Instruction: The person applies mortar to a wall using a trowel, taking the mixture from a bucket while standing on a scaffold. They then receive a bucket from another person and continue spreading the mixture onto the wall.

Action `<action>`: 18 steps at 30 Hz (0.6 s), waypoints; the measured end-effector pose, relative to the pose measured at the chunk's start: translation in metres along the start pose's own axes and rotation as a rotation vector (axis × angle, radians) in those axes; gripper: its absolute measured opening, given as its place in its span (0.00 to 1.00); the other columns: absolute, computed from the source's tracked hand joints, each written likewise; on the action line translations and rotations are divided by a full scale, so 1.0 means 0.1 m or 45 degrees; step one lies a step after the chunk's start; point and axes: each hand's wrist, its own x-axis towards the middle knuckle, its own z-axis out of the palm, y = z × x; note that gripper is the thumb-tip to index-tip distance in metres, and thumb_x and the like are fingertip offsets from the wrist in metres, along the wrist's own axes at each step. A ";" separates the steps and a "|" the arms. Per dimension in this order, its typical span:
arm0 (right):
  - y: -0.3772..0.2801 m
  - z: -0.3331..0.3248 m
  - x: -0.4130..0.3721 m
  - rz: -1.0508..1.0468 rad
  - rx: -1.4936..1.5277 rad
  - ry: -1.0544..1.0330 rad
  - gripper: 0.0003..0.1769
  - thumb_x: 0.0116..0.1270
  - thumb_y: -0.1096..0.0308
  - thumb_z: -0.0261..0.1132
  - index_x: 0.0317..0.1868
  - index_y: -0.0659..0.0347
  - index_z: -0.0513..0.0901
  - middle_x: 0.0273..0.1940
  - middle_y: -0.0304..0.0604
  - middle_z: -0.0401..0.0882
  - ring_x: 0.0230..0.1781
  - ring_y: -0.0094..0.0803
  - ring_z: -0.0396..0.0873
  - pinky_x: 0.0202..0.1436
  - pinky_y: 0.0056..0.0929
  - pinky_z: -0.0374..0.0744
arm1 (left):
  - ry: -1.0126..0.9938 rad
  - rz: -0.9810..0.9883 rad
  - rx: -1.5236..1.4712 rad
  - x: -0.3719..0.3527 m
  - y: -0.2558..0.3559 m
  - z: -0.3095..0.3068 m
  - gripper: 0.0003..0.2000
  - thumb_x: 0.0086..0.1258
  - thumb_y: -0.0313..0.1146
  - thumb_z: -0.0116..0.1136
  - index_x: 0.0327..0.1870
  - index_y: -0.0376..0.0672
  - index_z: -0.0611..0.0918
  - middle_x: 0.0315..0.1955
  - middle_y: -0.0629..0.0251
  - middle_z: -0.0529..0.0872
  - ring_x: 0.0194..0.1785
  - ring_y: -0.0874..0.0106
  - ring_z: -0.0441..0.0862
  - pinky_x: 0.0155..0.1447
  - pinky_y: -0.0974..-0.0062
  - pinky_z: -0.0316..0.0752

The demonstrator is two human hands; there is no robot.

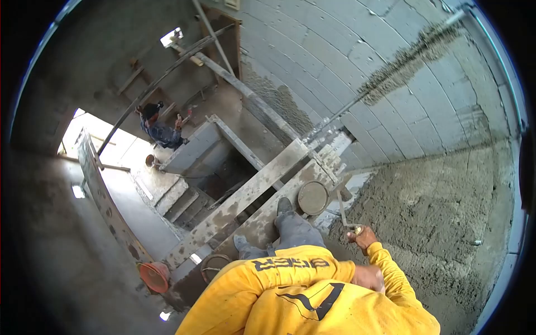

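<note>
My right hand point(365, 238) is closed around the handle of a trowel point(342, 207). The trowel's bent metal shank points away from me, its blade end beside a bucket of mortar point(313, 198). To the right of this hand, rough wet mortar point(424, 212) covers the lower wall surface. My left arm, in a yellow sleeve, crosses in front of my body. My left hand point(369, 277) lies against the right sleeve, its fingers hidden there. My boots stand on wooden planks point(262, 215) near the bucket.
Below the planks, a deep opening point(234, 170) and concrete steps point(181, 201) show. Another person point(159, 125) is down at the left. An orange bucket point(154, 277) stands at lower left. A metal pole point(245, 92) slants across near the grey block wall point(335, 61).
</note>
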 end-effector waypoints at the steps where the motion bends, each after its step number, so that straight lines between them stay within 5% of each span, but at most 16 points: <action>1: 0.15 -0.10 0.06 0.055 0.002 0.027 0.24 0.64 0.54 0.76 0.50 0.65 0.85 0.31 0.47 0.89 0.31 0.33 0.86 0.41 0.35 0.82 | 0.022 0.001 0.005 0.15 -0.04 -0.10 0.16 0.71 0.41 0.61 0.37 0.32 0.84 0.30 0.65 0.87 0.35 0.76 0.80 0.42 0.69 0.76; 2: 0.56 -0.06 0.31 -0.019 -0.035 0.062 0.22 0.65 0.57 0.76 0.51 0.65 0.85 0.30 0.47 0.88 0.28 0.32 0.85 0.40 0.36 0.82 | 0.201 -0.202 0.098 0.18 0.04 -0.21 0.16 0.71 0.41 0.62 0.36 0.34 0.83 0.28 0.60 0.86 0.34 0.69 0.81 0.41 0.63 0.75; 5: 0.50 -0.38 0.31 0.117 0.226 0.082 0.21 0.65 0.59 0.76 0.50 0.66 0.84 0.29 0.47 0.87 0.25 0.32 0.84 0.39 0.36 0.83 | 0.590 -0.079 0.798 0.36 -0.33 -0.52 0.16 0.72 0.44 0.62 0.35 0.37 0.81 0.27 0.53 0.82 0.32 0.60 0.80 0.40 0.59 0.74; 7: 0.81 -0.40 0.49 0.210 0.258 0.084 0.22 0.66 0.58 0.75 0.51 0.68 0.84 0.29 0.49 0.87 0.26 0.33 0.86 0.40 0.36 0.84 | 0.712 -0.117 0.883 0.08 -0.15 -0.91 0.17 0.73 0.45 0.62 0.34 0.38 0.79 0.29 0.48 0.81 0.33 0.53 0.81 0.41 0.56 0.74; 9: 0.92 -0.42 0.57 0.342 0.415 0.117 0.23 0.66 0.57 0.75 0.50 0.70 0.84 0.32 0.51 0.88 0.27 0.34 0.87 0.40 0.37 0.84 | 0.882 -0.283 0.789 -0.52 0.16 -1.30 0.17 0.73 0.46 0.64 0.34 0.39 0.82 0.32 0.52 0.86 0.37 0.59 0.85 0.42 0.58 0.76; 11: 1.18 -0.32 0.67 0.448 0.158 0.077 0.31 0.63 0.51 0.78 0.50 0.74 0.84 0.41 0.59 0.89 0.39 0.44 0.90 0.48 0.41 0.84 | 1.315 -0.475 0.803 -1.36 -0.01 -1.56 0.16 0.73 0.45 0.64 0.36 0.40 0.87 0.33 0.56 0.90 0.37 0.67 0.86 0.43 0.67 0.78; 13: 1.55 -0.02 0.73 0.534 0.051 0.176 0.35 0.60 0.47 0.79 0.50 0.75 0.84 0.45 0.63 0.88 0.47 0.51 0.89 0.52 0.43 0.83 | 1.806 -0.835 0.725 -2.50 0.24 -1.54 0.18 0.71 0.49 0.62 0.35 0.40 0.88 0.28 0.49 0.88 0.32 0.55 0.87 0.39 0.60 0.79; 14: 1.31 -0.10 0.53 0.585 0.052 0.108 0.40 0.57 0.43 0.79 0.52 0.77 0.84 0.49 0.66 0.86 0.54 0.57 0.85 0.57 0.44 0.82 | 1.904 -0.765 0.993 -3.08 -0.09 -1.53 0.19 0.71 0.48 0.62 0.34 0.38 0.88 0.24 0.49 0.86 0.26 0.57 0.83 0.37 0.60 0.77; 15: 1.21 -0.03 0.40 0.592 0.040 0.133 0.41 0.57 0.43 0.79 0.52 0.77 0.84 0.50 0.67 0.86 0.55 0.57 0.85 0.58 0.44 0.82 | 2.071 -0.656 0.680 -3.75 -0.59 -1.53 0.20 0.71 0.48 0.62 0.34 0.35 0.88 0.23 0.53 0.86 0.27 0.64 0.83 0.36 0.63 0.77; 18: 0.99 0.16 0.12 0.638 0.031 0.173 0.41 0.58 0.46 0.80 0.54 0.79 0.82 0.50 0.68 0.86 0.55 0.55 0.85 0.59 0.43 0.82 | 2.454 -0.553 0.464 -4.47 -0.63 -0.97 0.15 0.71 0.41 0.63 0.36 0.35 0.88 0.23 0.62 0.85 0.30 0.70 0.83 0.36 0.67 0.76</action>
